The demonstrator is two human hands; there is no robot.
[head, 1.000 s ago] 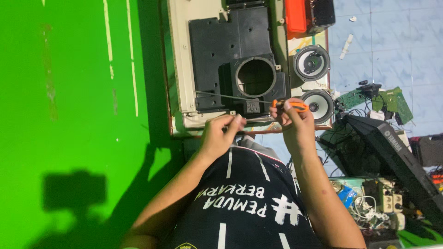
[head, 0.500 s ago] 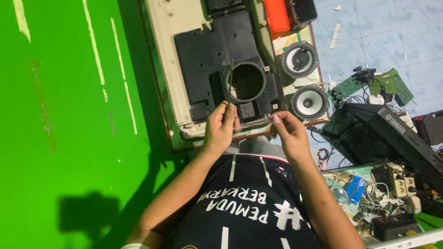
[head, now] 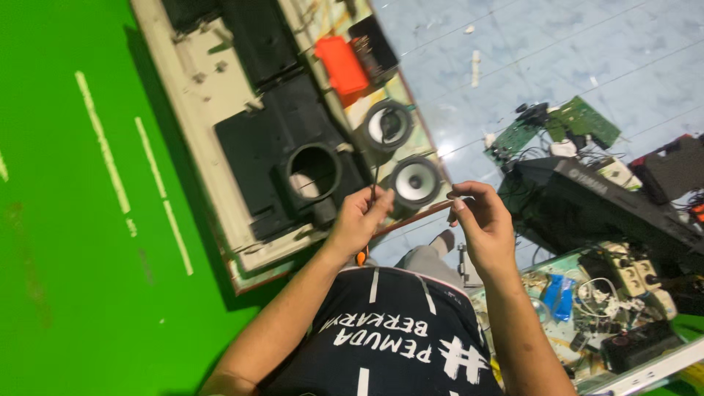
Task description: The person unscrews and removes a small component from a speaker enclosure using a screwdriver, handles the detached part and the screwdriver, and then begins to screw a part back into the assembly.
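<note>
Centre of frame: left hand (head: 359, 220) has fingers curled, pinching a thin dark wire (head: 375, 180) that runs up toward two round speakers (head: 415, 182). Right hand (head: 480, 220), centre-right, has thumb & fingertips pressed together, prob. on the wire's other end, too small to tell. Black housing w/ round hole (head: 312, 172) sits just left on a beige panel (head: 213, 95). Green circuit board (head: 579, 121) lies upper right.

Left hand (head: 359, 218) and right hand (head: 480, 224) raised, fingers pinched.
</note>
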